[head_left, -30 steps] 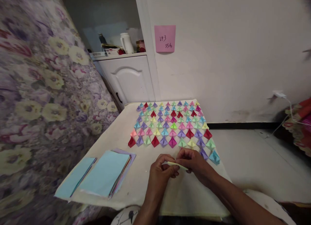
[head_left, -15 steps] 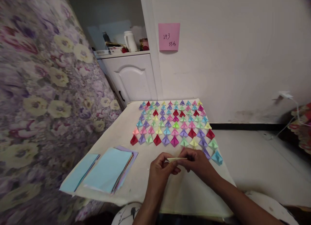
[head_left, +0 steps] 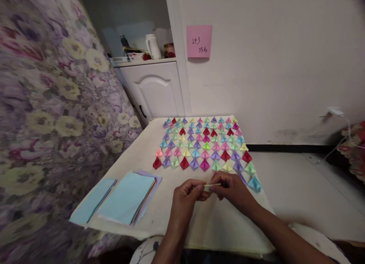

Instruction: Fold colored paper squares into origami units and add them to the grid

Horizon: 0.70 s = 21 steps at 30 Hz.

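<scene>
Hanging on the far left, a flowery cloth point(head_left: 67, 115) drops down past the bench point(head_left: 162, 218). Next is a small pile of paper point(head_left: 94, 199) near the bench's left edge, so a bump could push it off. Beside it, a big pile of paper point(head_left: 128, 197) has sheets poking out, and an arm could catch them and mess them up.

Then comes the left hand point(head_left: 185, 195), pinching one end of a little yellow paper point(head_left: 208, 188). This paper is between the two hands, over the near part of the bench. The right hand point(head_left: 229, 186) pinches the other end. Fingers hide much of it, so I cannot tell all its folds. A hard pull could rip it, and a slip could make a fold crooked.

Past the hands are rows of folded papers point(head_left: 204, 164). The right hand partly hides a purple one point(head_left: 242, 179); a knock could spoil its place. A blue one point(head_left: 254, 184) sits by the right edge, above the floor point(head_left: 291, 180), so a brush could drop it.

The left hand has room toward the big pile. The right side is tight.
</scene>
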Tool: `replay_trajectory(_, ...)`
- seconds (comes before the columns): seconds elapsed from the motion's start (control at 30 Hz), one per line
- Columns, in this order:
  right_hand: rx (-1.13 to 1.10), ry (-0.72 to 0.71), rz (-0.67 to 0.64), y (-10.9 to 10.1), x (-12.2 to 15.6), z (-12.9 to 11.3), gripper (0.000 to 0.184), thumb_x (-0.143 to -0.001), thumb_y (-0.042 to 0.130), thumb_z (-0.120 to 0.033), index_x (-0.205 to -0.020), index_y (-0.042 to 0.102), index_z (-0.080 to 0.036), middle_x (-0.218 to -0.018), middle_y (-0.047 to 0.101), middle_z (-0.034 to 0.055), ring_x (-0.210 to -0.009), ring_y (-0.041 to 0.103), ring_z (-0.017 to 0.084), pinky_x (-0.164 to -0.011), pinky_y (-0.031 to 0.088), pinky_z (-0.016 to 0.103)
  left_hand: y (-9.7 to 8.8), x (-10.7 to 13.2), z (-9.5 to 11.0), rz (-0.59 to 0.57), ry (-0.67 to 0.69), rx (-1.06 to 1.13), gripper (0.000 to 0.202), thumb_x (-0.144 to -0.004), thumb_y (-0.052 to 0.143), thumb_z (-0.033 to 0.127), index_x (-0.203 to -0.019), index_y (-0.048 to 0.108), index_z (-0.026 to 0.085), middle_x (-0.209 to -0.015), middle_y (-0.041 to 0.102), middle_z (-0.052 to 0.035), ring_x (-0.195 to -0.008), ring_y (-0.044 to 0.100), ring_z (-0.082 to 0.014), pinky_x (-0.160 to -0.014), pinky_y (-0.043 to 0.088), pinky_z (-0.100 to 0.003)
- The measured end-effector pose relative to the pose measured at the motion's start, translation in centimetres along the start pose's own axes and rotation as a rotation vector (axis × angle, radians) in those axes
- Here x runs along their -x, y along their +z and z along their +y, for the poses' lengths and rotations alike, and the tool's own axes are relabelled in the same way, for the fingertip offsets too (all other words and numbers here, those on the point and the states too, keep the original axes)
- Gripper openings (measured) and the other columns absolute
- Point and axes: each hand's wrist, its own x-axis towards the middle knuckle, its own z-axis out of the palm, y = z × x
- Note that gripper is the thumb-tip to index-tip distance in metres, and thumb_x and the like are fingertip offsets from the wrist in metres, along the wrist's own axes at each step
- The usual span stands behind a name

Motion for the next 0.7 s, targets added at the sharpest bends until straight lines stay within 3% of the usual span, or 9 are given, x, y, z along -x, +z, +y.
replay_trajectory(0.17, -0.022, -0.005, -0.006, -0.04, -0.09, -0.28, 0.012, -0.07, 0.068, -0.026, -0.065, 0.062, -0.017, -0.057, 0.055, -0.003, -0.046, 0.052, 0.009, -0.046, 0.041, 0.022, 0.1, 0.03, 0.02, -0.049, -0.022, -0.024, 0.022, -0.073, 0.065, 0.031, -0.079, 0.068, 0.011, -0.06, 0.068, -0.0057, -0.058, 0.062, -0.0152, -0.058, 0.049, -0.025)
replay_trajectory(0.4, -0.071, 0.066, -0.013, 0.11, -0.25, 0.56, 0.014, -0.069, 0.069, -0.03, -0.069, 0.063, -0.017, -0.054, 0.058, -0.0021, -0.047, 0.054, 0.011, -0.046, 0.045, 0.023, 0.55, 0.37, 0.04, 0.032, 0.053, -0.114, 0.019, -0.073, 0.064, 0.031, -0.075, 0.07, 0.013, -0.06, 0.069, -0.0049, -0.061, 0.063, -0.0169, -0.062, 0.05, -0.026)
replay_trajectory(0.7, 0.003, -0.013, 0.009, 0.21, 0.07, -0.3, 0.014, -0.071, 0.066, -0.029, -0.065, 0.059, -0.018, -0.059, 0.056, -0.0026, -0.048, 0.051, 0.009, -0.046, 0.04, 0.022, 0.53, 0.5, 0.17, 0.001, 0.077, -0.153, 0.017, -0.074, 0.062, 0.03, -0.073, 0.069, 0.014, -0.063, 0.069, -0.0048, -0.064, 0.063, -0.0182, -0.063, 0.049, -0.027)
